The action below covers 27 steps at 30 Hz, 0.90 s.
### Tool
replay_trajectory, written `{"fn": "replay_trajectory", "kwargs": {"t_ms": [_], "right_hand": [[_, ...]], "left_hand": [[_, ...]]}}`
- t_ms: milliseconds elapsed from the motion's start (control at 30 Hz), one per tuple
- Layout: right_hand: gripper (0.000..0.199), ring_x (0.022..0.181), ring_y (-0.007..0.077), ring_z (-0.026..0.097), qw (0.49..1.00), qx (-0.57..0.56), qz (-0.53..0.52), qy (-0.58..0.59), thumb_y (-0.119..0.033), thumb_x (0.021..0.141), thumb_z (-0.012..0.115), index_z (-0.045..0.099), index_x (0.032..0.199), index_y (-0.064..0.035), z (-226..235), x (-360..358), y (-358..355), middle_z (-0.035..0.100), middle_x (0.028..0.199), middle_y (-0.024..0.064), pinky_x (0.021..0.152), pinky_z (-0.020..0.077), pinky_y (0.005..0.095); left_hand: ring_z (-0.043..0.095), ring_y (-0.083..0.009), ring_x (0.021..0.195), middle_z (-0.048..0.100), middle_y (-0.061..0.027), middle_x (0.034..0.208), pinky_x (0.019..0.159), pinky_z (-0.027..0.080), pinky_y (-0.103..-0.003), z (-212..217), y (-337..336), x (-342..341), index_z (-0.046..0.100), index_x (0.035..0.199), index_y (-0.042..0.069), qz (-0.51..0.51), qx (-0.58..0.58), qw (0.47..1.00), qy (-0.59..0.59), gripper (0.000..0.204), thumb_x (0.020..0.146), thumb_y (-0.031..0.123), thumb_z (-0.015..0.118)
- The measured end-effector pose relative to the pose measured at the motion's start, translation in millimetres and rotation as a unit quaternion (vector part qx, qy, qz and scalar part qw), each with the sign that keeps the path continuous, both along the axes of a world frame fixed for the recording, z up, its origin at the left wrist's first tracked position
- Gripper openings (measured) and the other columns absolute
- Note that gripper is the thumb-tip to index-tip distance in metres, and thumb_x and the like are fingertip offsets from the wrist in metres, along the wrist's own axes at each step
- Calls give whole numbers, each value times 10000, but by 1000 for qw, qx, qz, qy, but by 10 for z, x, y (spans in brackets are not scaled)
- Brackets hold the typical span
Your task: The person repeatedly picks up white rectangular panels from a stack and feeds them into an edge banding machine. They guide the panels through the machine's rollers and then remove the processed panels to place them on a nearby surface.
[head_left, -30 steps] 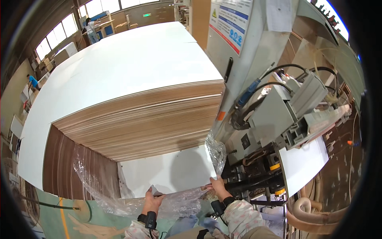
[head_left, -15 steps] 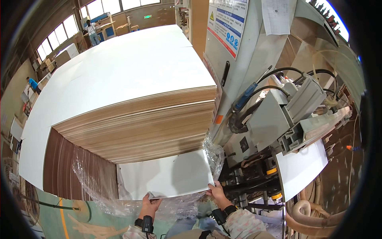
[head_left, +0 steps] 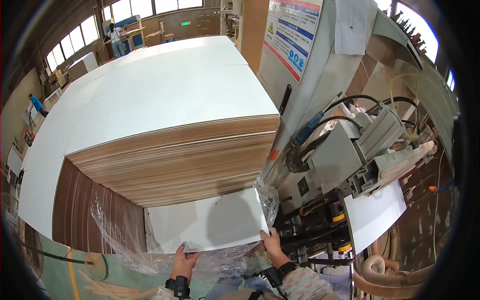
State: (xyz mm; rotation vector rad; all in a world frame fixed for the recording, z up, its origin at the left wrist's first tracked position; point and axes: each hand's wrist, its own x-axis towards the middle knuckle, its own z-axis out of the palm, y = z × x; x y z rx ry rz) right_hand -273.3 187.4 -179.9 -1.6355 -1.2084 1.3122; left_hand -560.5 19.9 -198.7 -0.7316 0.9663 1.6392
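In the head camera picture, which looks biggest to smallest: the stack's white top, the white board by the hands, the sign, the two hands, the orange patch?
1. stack's white top
2. white board
3. sign
4. left hand and right hand: look alike, unranked
5. orange patch

Setting: woodworking or panel-processing workshop, judged from the large stack of white-faced boards (head_left: 175,162) with brown layered edges just beyond the left hand (head_left: 184,263) and right hand (head_left: 272,245), plus a grey machine (head_left: 331,160) and a ribbed beige duct hose (head_left: 372,271) to their right. Left of the left hand, loose wood strips (head_left: 107,288) lie on a green floor (head_left: 54,267) marked with a yellow line (head_left: 74,280). Far beyond both hands, toward the left, a person in a white top (head_left: 116,38) stands at a bench (head_left: 136,39) near tall windows (head_left: 120,10).
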Motion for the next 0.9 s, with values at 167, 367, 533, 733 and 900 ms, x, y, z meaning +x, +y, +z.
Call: {"fn": "replay_trajectory", "kwargs": {"t_ms": [167, 367, 533, 733, 900], "right_hand": [[393, 739, 185, 580, 998, -28, 20, -60, -265, 731, 681, 571, 946, 45, 446, -43, 36, 625, 809, 144, 686, 449, 314], [323, 625, 114, 490, 993, 6, 35, -110, -262, 725, 706, 570, 784, 24, 423, -8, 114, 552, 666, 43, 561, 407, 284], [398, 719, 179, 575, 999, -12, -5, -52, -260, 718, 713, 559, 924, 44, 217, -5, 157, 614, 844, 134, 646, 451, 282], [355, 826, 170, 593, 927, -224, 53, 295, -127, 802, 638, 507, 1094, 27, 640, -105, 196, 593, 990, 117, 665, 494, 276], [397, 875, 168, 580, 957, -146, 144, 204, -115, 799, 636, 491, 1126, 58, 1102, -28, -41, 596, 998, 104, 759, 470, 286]], "left_hand": [[349, -329, 1238, 390, -130, 1303, 1008, 246, -554, 274, 23, 6, 386, 1245, 32, -8, -32, 997, -67, 494, 871, 350, 441], [370, -319, 1209, 356, -151, 1310, 1016, 237, -535, 50, -94, -111, 365, 1234, 44, -19, -47, 996, -75, 572, 825, 418, 510], [388, -327, 1187, 387, -151, 1282, 975, 316, -537, 296, -30, -111, 377, 1218, 55, 63, -51, 989, -125, 564, 818, 421, 531], [443, -293, 1135, 458, -101, 1237, 949, 377, -474, 21, -173, -411, 419, 1224, 94, 107, 30, 993, 27, 475, 890, 432, 425], [447, -298, 1134, 430, -81, 1283, 950, 386, -418, -283, -335, -676, 375, 1285, 100, 143, 95, 978, 121, 544, 894, 478, 390]]}}
